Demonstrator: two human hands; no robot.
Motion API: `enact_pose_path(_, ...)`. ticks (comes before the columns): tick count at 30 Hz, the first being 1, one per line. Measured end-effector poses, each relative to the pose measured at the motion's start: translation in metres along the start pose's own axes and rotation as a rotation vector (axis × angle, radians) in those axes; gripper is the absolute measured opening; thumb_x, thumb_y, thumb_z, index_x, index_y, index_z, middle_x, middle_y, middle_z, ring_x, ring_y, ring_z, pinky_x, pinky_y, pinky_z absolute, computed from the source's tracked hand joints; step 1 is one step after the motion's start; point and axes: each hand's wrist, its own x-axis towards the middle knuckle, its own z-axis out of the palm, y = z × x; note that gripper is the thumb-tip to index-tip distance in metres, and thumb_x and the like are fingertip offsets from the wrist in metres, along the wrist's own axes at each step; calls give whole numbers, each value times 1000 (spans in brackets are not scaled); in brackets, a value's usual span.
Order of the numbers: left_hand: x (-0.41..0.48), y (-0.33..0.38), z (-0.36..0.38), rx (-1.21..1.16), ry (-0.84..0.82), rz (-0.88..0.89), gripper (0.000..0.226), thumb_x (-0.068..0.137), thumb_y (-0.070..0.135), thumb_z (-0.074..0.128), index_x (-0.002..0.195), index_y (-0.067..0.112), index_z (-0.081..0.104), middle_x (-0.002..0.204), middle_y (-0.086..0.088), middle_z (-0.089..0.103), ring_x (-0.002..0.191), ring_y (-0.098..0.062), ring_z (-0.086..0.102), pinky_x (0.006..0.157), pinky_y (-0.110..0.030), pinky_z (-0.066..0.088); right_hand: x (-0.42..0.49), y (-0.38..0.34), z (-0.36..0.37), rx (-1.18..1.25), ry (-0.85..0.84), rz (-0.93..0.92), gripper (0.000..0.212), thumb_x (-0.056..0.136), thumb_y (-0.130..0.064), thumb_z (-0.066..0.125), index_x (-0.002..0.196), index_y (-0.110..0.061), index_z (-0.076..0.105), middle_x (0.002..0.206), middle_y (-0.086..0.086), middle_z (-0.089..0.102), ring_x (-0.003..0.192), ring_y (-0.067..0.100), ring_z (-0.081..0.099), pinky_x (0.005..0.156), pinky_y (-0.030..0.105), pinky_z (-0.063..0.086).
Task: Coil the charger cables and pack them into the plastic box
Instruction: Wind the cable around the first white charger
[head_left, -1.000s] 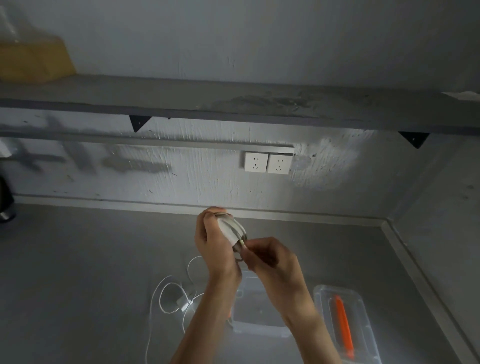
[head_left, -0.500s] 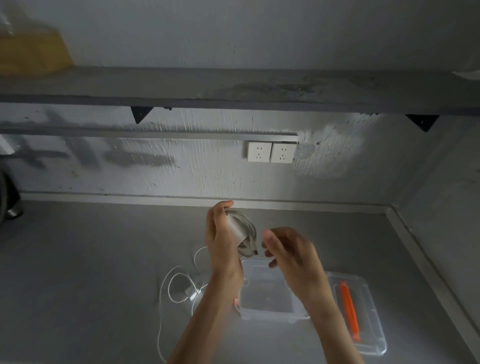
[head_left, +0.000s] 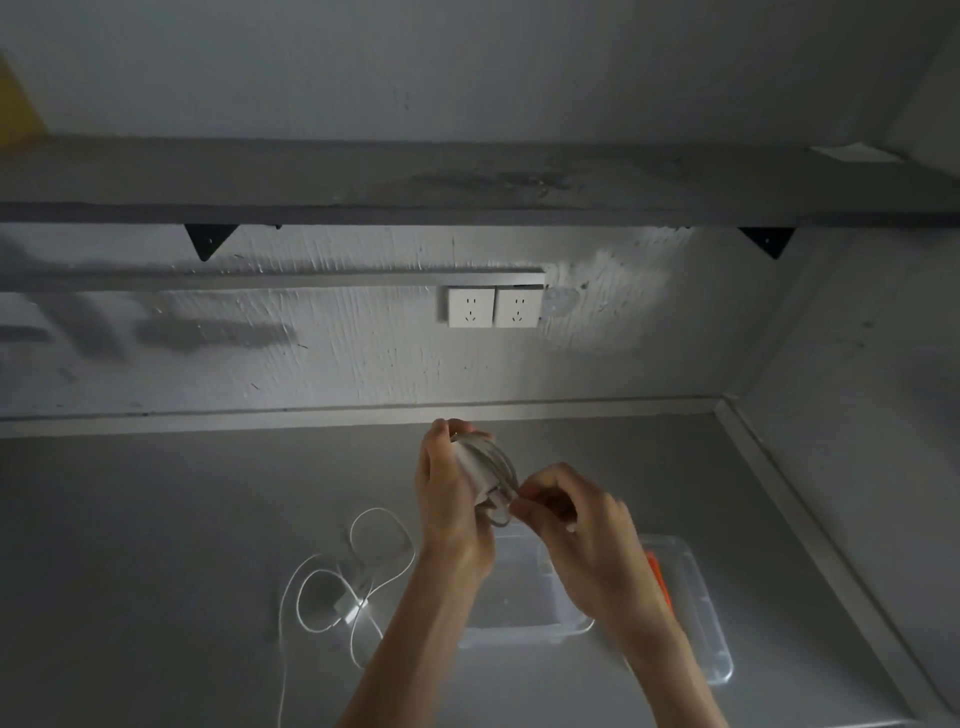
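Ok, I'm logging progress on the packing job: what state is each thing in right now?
Coiled cable: wound up, held above the counter in both hands.
Left hand: gripping the coil.
Right hand: pinching the coil's lower end.
Loose cable: uncoiled, sprawled on the counter.
Plastic box: open, nothing visible inside.
Lid: off, lying right of the box.
Wall sockets: nothing plugged in.

Half a second ago the right hand (head_left: 576, 525) hung open, apart from the coil (head_left: 485, 470); now it has closed back in, fingertips pinched on the cable at the coil's lower edge — much as a second ago. The left hand (head_left: 449, 499) has tilted the coil a little, its loops facing more to the right. Both hands have drifted slightly toward the box (head_left: 524, 608), and the lid (head_left: 696, 613) beside the box is now more hidden by the right wrist.
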Motion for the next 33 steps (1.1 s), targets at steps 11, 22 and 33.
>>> enact_pose_path(11, 8, -16, -17, -221, -161, -165, 44, 91, 47, 61, 120, 16, 50, 94, -19, 57, 77, -27, 60, 65, -37, 53, -10, 41, 36, -73, 112, -40, 53, 93, -10, 61, 138, -35, 49, 129, -22, 56, 106, -2, 63, 91, 32, 57)
enact_pose_path(22, -8, -16, -27, -75, -184, -186, 25, 94, 27, 59, 115, 17, 50, 99, -14, 62, 89, -23, 65, 88, -44, 52, 21, 48, 25, -46, -37, -177, 53, 87, -23, 69, 136, -33, 49, 126, -17, 58, 107, -12, 56, 91, 11, 48)
enact_pose_path(33, 13, -13, -43, 534, -209, -187, 56, 89, 48, 60, 107, -5, 61, 85, -28, 68, 59, -27, 71, 58, -36, 63, 37, 68, 22, 568, -122, 303, 29, 86, -32, 66, 114, -24, 64, 89, 2, 73, 85, 15, 71, 80, 28, 60)
